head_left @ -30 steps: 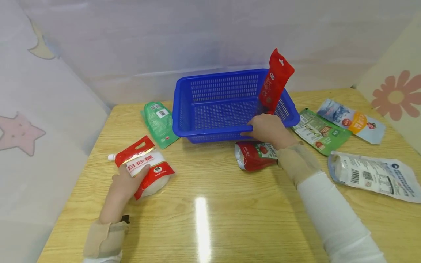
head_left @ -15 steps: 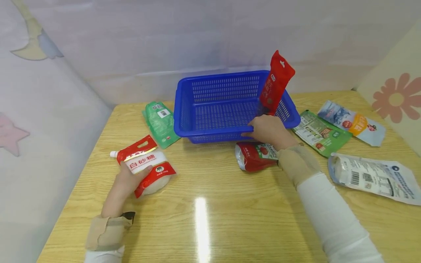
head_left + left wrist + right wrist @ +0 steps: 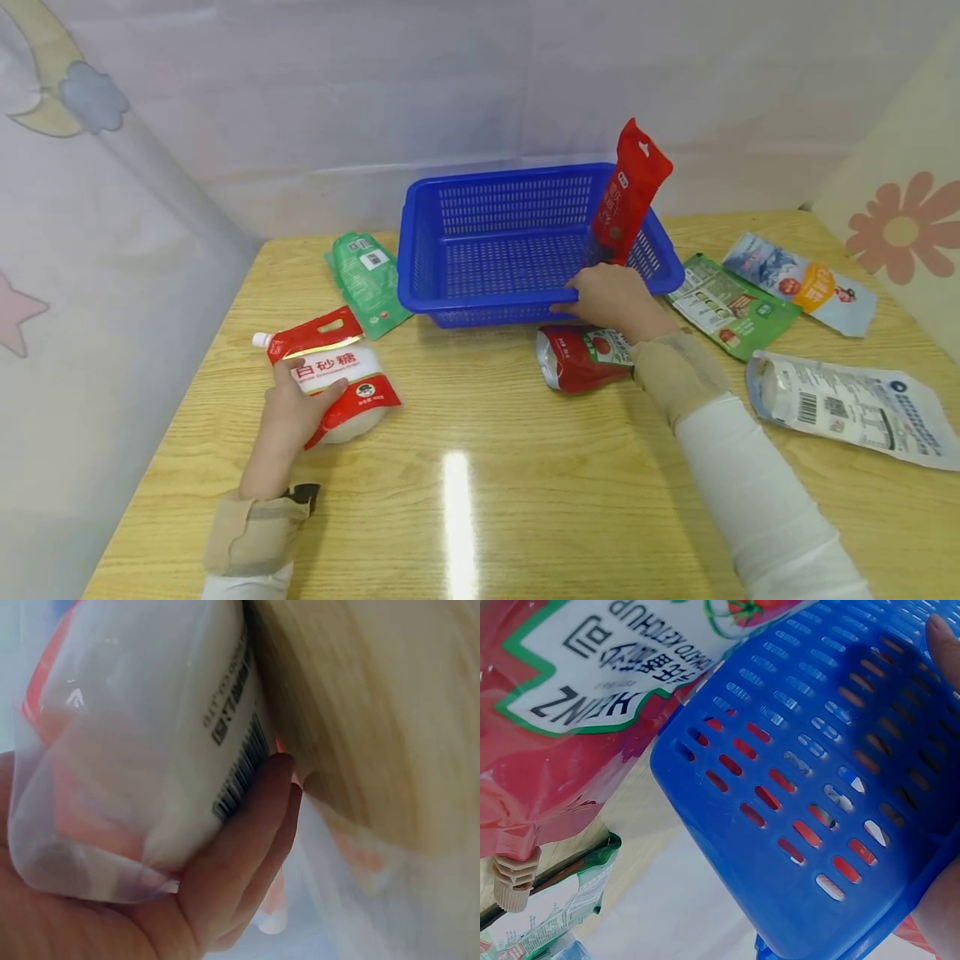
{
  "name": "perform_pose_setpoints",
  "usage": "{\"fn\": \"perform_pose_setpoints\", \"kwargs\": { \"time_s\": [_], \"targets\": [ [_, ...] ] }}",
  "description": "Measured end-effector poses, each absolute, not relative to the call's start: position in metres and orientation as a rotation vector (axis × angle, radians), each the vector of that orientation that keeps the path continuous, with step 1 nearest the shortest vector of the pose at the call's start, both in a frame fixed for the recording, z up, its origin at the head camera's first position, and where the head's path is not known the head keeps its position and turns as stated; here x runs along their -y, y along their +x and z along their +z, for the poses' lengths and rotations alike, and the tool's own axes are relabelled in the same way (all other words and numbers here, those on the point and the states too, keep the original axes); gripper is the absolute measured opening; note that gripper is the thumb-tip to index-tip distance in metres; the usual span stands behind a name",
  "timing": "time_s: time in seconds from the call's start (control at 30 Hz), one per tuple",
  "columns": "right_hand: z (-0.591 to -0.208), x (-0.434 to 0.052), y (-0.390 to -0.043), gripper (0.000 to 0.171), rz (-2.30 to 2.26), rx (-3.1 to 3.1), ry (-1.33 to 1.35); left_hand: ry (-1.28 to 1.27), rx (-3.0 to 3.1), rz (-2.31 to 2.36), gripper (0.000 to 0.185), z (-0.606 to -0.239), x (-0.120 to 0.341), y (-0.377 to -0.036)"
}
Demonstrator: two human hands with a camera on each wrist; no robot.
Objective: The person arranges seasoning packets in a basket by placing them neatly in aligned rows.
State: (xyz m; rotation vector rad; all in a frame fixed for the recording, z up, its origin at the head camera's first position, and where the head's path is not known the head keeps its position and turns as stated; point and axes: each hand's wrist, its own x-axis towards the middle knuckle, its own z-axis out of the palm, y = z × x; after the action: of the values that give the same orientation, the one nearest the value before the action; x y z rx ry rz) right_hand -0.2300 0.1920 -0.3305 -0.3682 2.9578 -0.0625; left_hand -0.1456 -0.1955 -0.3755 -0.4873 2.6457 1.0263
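Note:
My left hand (image 3: 291,408) grips a red and white bag of white sugar (image 3: 330,367) by its near left edge, thumb on the printed face. In the left wrist view, fingers curl beneath the sugar bag's barcoded back, close over the table. My right hand (image 3: 615,300) holds the front rim of a blue plastic basket (image 3: 495,312) near its right end, a digit against the outer wall. Just behind that hand, a red packet (image 3: 632,196) stands tilted in the basket, its top above the rim. A Heinz ketchup pouch (image 3: 592,712) lies in front of the basket, partly behind my right wrist.
A green pouch (image 3: 367,279) lies left of the basket, close to its side. On the right are a green printed packet (image 3: 735,304), a blue and orange packet (image 3: 802,283) and a whitish pouch (image 3: 847,408). A wall (image 3: 337,100) rises behind the table (image 3: 540,500).
The left wrist has shifted slightly right, and the sugar bag's near edge has risen a little in view. My right hand keeps the same place on the basket rim.

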Motion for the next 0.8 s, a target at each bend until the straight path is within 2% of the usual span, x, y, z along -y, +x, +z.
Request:
{"fn": "perform_pose_setpoints", "kwargs": {
  "time_s": [0.27, 0.53, 0.8],
  "targets": [
    [-0.331, -0.193, -0.231, 0.039, -0.067, -2.964, -0.373, -0.469, -2.706, 1.081, 0.080, -0.374, 0.192, -0.143],
    [-0.333, -0.195, -0.231, 0.037, -0.056, -2.979, -0.384, -0.439, -2.881, 1.134, 0.048, -0.372, 0.188, -0.139],
    [-0.334, -0.194, -0.231, 0.036, -0.049, -2.990, -0.389, -0.500, -2.933, 1.179, 0.039, -0.371, 0.186, -0.132]
  ]
}}
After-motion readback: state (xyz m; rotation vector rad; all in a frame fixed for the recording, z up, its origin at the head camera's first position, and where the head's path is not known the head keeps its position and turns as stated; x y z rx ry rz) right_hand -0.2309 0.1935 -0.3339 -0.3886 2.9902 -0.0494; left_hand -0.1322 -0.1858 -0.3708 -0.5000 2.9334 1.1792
